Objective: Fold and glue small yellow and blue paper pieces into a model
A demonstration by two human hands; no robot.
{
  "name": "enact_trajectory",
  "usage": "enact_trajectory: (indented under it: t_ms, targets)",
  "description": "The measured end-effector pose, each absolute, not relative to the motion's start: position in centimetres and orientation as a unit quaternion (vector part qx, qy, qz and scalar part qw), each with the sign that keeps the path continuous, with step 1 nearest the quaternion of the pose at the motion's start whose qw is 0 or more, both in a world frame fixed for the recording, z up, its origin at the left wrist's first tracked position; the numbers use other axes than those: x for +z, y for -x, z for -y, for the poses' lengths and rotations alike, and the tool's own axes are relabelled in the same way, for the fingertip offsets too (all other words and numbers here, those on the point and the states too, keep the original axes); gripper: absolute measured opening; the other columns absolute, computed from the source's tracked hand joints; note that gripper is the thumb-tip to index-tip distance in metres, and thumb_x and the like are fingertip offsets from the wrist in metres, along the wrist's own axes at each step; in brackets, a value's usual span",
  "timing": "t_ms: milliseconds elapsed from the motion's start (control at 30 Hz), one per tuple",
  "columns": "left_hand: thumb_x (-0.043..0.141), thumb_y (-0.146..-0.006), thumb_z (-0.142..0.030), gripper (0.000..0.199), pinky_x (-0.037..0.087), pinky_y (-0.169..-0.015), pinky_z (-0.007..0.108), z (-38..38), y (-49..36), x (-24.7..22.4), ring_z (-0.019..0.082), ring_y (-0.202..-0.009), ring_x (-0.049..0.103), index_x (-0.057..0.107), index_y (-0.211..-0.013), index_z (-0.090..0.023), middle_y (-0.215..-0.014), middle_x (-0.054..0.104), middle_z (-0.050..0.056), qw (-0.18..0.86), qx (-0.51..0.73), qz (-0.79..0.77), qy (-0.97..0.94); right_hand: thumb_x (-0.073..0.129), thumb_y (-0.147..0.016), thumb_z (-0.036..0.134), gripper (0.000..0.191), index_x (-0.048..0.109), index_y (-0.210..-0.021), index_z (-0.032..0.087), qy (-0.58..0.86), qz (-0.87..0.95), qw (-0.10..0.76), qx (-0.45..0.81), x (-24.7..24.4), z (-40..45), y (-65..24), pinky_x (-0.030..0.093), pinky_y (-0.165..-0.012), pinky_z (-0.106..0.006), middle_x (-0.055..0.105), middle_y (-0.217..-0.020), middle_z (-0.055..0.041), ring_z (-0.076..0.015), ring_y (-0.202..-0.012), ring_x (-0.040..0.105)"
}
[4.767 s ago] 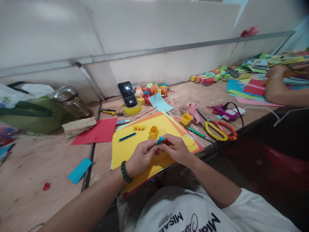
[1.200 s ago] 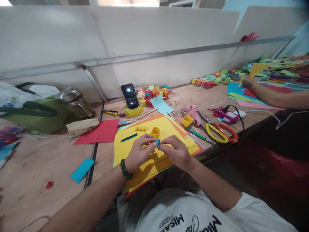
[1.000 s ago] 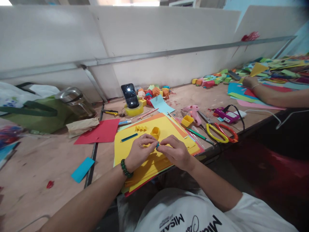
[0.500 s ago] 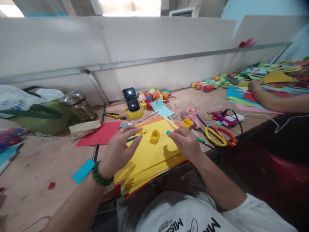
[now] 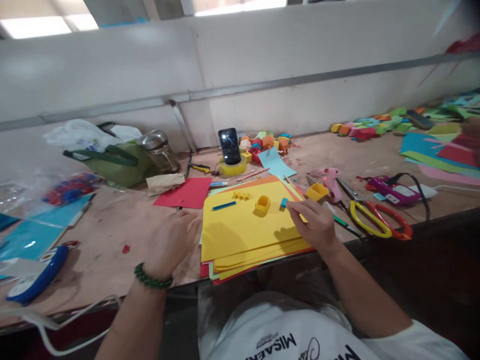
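Blue packet [image 5: 41, 227]: lies flat at the left end of the surface [image 5: 105, 260].
Green bag [image 5: 129, 167]: stands toward the back edge, the lidded glass jar [image 5: 163, 155] just beside it.
Left hand [image 5: 174, 240]: over the surface near its front edge, left of the paper stack, wearing a green bead bracelet [image 5: 152, 279]; it is blurred, so I cannot tell whether it grips anything.
Red sheet [image 5: 191, 194]: lies farther back than the left hand, near the stack's back left corner.
Paper stack [image 5: 240, 235]: yellow on top, at the surface's front edge, carrying a dark blue strip [image 5: 224, 205], a zigzag yellow strip [image 5: 240, 195] and a yellow paper cup [image 5: 262, 205].
Phone [image 5: 229, 146]: propped at a tape roll [image 5: 233, 169] near the back edge.
Small blue paper piece [image 5: 284, 203]: above the stack's right side, pinched in the right hand's fingertips.
Right hand [image 5: 315, 222]: grasping that piece, over the stack's right edge.
Yellow box [image 5: 317, 192]: beside the pink glue gun [image 5: 332, 184].
Scissors [image 5: 369, 222]: by the front edge, farther right.
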State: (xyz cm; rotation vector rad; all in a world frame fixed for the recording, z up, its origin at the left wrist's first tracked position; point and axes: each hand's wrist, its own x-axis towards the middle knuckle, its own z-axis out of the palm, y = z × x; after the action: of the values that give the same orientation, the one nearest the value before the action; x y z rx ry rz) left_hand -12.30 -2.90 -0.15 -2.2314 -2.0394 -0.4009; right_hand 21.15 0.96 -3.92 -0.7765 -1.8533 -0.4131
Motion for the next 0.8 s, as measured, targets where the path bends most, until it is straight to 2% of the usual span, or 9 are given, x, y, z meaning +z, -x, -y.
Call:
enact_trajectory:
  t_ms: [133, 233, 333, 467, 567, 667, 733, 800]
  targets:
    - [0.043, -0.090, -0.035, 0.032, 0.045, -0.075, 0.033, -1.2, 8.2, 0.7, 0.027, -0.093, 0.062, 0.070, -0.086, -0.019, -0.094, 0.069, 0.012, 0.024, -0.100, 0.646, 0.757, 0.059, -0.084, 0.008, 0.016, 0.065, -0.094, 0.020, 0.311, 0.768, 0.536, -0.163, -3.7, -0.6, -21.0, 0.052, -0.059, -0.025, 0.071, -0.072, -0.0046, -0.0146, -0.062, 0.065]
    - [0.052, -0.085, -0.027, 0.021, 0.045, -0.072, 0.032, -3.7, 7.1, 0.7, 0.026, -0.090, 0.063, 0.069, -0.079, -0.017, -0.094, 0.069, 0.013, -0.032, -0.108, 0.647, 0.754, 0.061, -0.084, 0.009, 0.014, 0.065, -0.090, 0.020, 0.333, 0.730, 0.578, -0.146, -3.7, -0.5, -21.5, 0.052, -0.057, -0.024, 0.072, -0.072, -0.0040, -0.0139, -0.059, 0.065]
    - [0.062, -0.076, -0.024, 0.009, 0.045, -0.067, 0.028, -5.0, 7.1, 0.2, 0.023, -0.080, 0.064, 0.067, -0.074, -0.017, -0.084, 0.070, 0.009, -0.079, -0.110, 0.638, 0.758, 0.060, -0.084, 0.013, 0.010, 0.065, -0.087, 0.021, 0.364, 0.691, 0.613, -0.117, -3.4, -0.3, -21.9, 0.051, -0.053, -0.024, 0.071, -0.070, -0.0023, -0.0126, -0.053, 0.062]
    - [0.064, -0.072, -0.025, 0.010, 0.042, -0.053, 0.024, -5.1, 7.6, -0.5, 0.018, -0.061, 0.061, 0.061, -0.067, -0.017, -0.064, 0.066, 0.002, -0.138, -0.113, 0.631, 0.755, 0.058, -0.085, 0.017, 0.009, 0.066, -0.086, 0.022, 0.371, 0.694, 0.613, -0.073, -3.5, -0.4, -21.9, 0.051, -0.052, -0.023, 0.071, -0.069, -0.0010, -0.0121, -0.052, 0.061]
    - [0.057, -0.074, -0.023, 0.012, 0.039, -0.052, 0.024, -4.3, 7.7, -0.3, 0.017, -0.058, 0.058, 0.057, -0.064, -0.018, -0.061, 0.062, 0.001, -0.141, -0.129, 0.624, 0.757, 0.058, -0.085, 0.017, 0.009, 0.066, -0.085, 0.022, 0.367, 0.691, 0.619, -0.059, -3.8, -0.4, -21.9, 0.052, -0.053, -0.024, 0.072, -0.071, -0.0017, -0.0122, -0.054, 0.062]
    - [0.050, -0.080, -0.025, 0.013, 0.037, -0.055, 0.025, -3.2, 7.1, 0.6, 0.016, -0.063, 0.056, 0.056, -0.071, -0.018, -0.067, 0.061, 0.001, -0.120, -0.160, 0.612, 0.765, 0.058, -0.085, 0.019, 0.009, 0.066, -0.084, 0.022, 0.365, 0.676, 0.640, -0.031, -3.4, 0.1, -21.7, 0.052, -0.053, -0.024, 0.071, -0.069, -0.0016, -0.0125, -0.054, 0.062]
    - [0.048, -0.083, -0.027, 0.013, 0.037, -0.056, 0.024, -2.4, 6.0, 1.1, 0.015, -0.063, 0.054, 0.053, -0.074, -0.019, -0.068, 0.059, 0.000, -0.113, -0.190, 0.588, 0.778, 0.058, -0.086, 0.022, 0.008, 0.066, -0.085, 0.022, 0.367, 0.663, 0.651, 0.030, -2.7, 0.7, -21.1, 0.051, -0.052, -0.024, 0.069, -0.066, -0.0004, -0.0124, -0.053, 0.061]
    - [0.047, -0.086, -0.028, 0.013, 0.038, -0.057, 0.024, -1.5, 4.3, 1.4, 0.014, -0.063, 0.053, 0.052, -0.076, -0.020, -0.069, 0.058, -0.001, -0.106, -0.254, 0.528, 0.803, 0.058, -0.087, 0.030, 0.011, 0.066, -0.091, 0.023, 0.366, 0.652, 0.648, 0.143, -2.0, 1.3, -20.2, 0.050, -0.049, -0.023, 0.066, -0.062, 0.0011, -0.0122, -0.052, 0.061]
